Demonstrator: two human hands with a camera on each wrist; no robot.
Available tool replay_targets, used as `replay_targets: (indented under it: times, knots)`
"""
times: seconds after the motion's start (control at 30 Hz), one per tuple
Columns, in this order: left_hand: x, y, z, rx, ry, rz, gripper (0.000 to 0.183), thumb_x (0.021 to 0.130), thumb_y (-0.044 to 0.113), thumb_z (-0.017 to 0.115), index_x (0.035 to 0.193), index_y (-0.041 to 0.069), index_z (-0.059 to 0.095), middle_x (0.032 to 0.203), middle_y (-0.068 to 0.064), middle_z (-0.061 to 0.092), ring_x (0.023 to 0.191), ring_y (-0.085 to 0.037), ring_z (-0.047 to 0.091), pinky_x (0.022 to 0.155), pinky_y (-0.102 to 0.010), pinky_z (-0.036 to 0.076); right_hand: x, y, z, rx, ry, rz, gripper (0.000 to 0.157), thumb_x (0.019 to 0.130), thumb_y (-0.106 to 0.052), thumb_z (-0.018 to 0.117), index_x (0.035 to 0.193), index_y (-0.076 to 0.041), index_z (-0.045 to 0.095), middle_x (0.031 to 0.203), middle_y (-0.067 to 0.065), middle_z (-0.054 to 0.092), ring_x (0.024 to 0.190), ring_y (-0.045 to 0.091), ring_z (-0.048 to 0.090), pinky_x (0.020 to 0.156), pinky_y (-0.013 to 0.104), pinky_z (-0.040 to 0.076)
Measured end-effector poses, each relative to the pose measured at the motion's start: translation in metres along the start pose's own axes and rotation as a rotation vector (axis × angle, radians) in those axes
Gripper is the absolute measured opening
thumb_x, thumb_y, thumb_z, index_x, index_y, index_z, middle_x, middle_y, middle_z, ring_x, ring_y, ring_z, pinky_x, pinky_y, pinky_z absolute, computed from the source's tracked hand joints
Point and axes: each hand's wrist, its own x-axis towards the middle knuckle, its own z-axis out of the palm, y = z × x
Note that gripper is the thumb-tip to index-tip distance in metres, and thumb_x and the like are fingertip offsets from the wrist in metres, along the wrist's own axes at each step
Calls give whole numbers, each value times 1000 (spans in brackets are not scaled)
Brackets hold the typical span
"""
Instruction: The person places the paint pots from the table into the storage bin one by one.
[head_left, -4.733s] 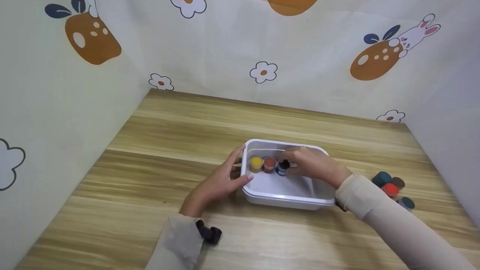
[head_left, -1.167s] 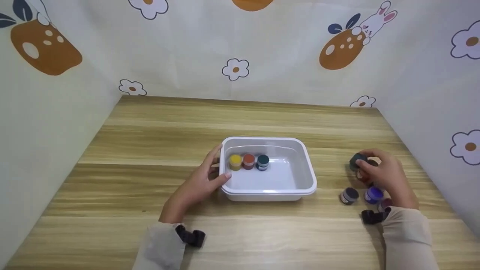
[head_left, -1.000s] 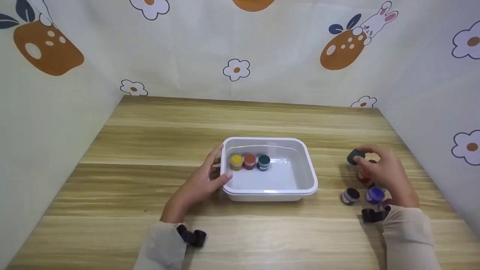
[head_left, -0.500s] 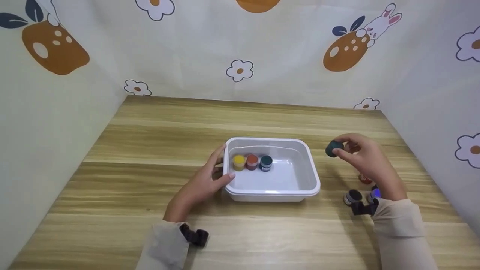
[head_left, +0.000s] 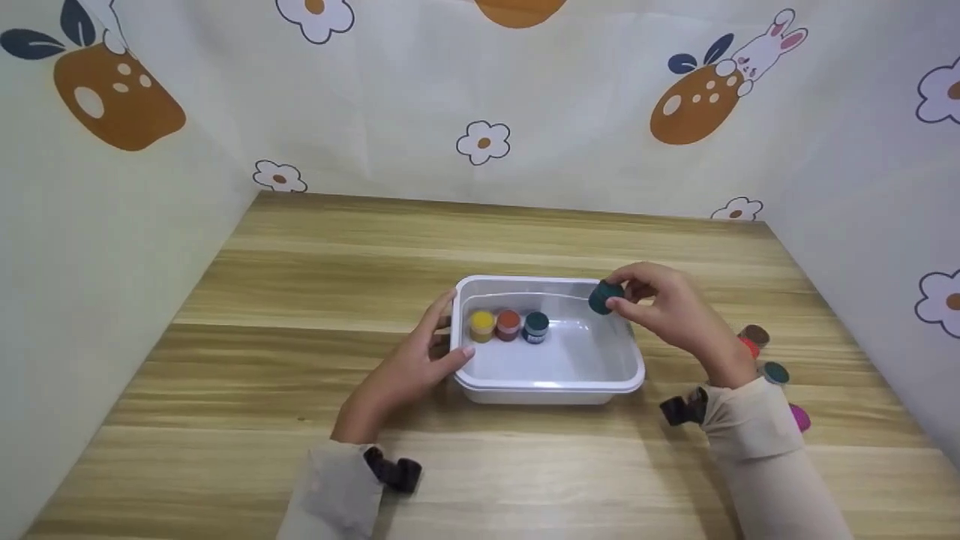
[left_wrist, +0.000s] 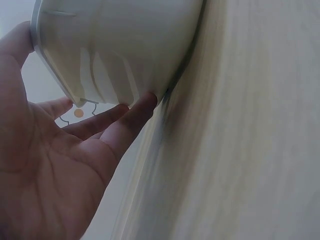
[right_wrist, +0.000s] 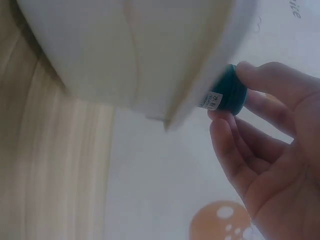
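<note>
A white plastic tub (head_left: 551,385) stands on the table. My left hand (head_left: 409,371) holds its left end, thumb over the rim and fingers against the outer wall (left_wrist: 120,45) in the left wrist view. Inside, along the left, three small paint pots sit in a row: yellow (head_left: 481,327), reddish brown (head_left: 508,325) and dark green (head_left: 535,328). My right hand (head_left: 664,307) pinches a teal paint pot (head_left: 604,298) between thumb and fingers, over the tub's far right corner. A white label shows on this pot (right_wrist: 230,92) in the right wrist view, where the rim partly hides it.
Right of the tub, beyond my right forearm, stand more paint pots: brown (head_left: 754,335), red (head_left: 748,346), dark green (head_left: 775,373) and magenta (head_left: 800,417). The sleeve may cover others. Printed cloth walls (head_left: 390,112) enclose the wooden table (head_left: 360,247).
My right hand set the dark green pot in the tub's row, picked up the teal pot from the right-hand group and carried it left over the tub. The left hand keeps its hold.
</note>
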Motion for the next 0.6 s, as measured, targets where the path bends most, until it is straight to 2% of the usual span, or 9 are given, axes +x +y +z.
replay_targets:
  times: [0.13, 0.3, 0.5, 0.6]
  knots:
    - [0, 3, 1, 17, 10, -35, 84, 93, 36, 67, 159, 30, 15, 150, -14, 43, 136, -31, 47, 112, -48, 38, 8, -2, 12, 8, -69, -20, 23, 86, -6, 75, 108, 0, 70, 101, 12, 70, 83, 19, 62, 79, 38, 58]
    - [0, 4, 2, 33, 14, -51, 84, 93, 37, 68, 159, 34, 15, 151, -10, 42, 136, -29, 46, 113, -48, 37, 12, -2, 23, -16, -147, -26, 22, 86, -7, 76, 106, -1, 72, 99, 11, 70, 85, 20, 63, 78, 39, 57]
    - [-1, 4, 1, 53, 15, -65, 84, 93, 38, 67, 158, 37, 14, 153, -9, 41, 138, -28, 44, 114, -50, 35, 17, -4, 32, -101, -225, -45, 24, 84, -7, 77, 107, -1, 72, 100, 11, 72, 89, 23, 66, 81, 41, 58]
    - [-1, 3, 0, 29, 13, -45, 84, 93, 36, 67, 159, 32, 14, 152, -12, 42, 138, -30, 44, 114, -50, 36, 20, -5, 36, -140, -253, -76, 23, 83, -6, 77, 105, -1, 72, 100, 11, 73, 90, 24, 67, 80, 42, 58]
